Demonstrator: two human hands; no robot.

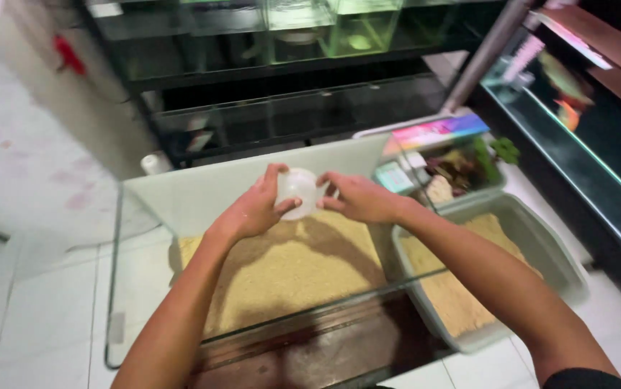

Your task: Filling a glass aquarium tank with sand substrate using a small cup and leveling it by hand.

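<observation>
Both of my hands hold a small white plastic cup [297, 191] above an empty glass aquarium [119, 288]. My left hand [256, 207] grips the cup from the left with thumb and fingers around it. My right hand [357, 197] touches its right side with the fingertips. Below the cup, pale yellow sand [289, 270] covers part of the tank's bottom; the near part of the bottom shows dark and bare.
A grey plastic tub [563, 263] holding more sand stands right of the tank. Behind it sits a bin of plants and packets [454, 169]. Dark shelves with glass tanks [289, 108] line the back; a fish tank [577, 108] runs along the right. White floor tiles lie at left.
</observation>
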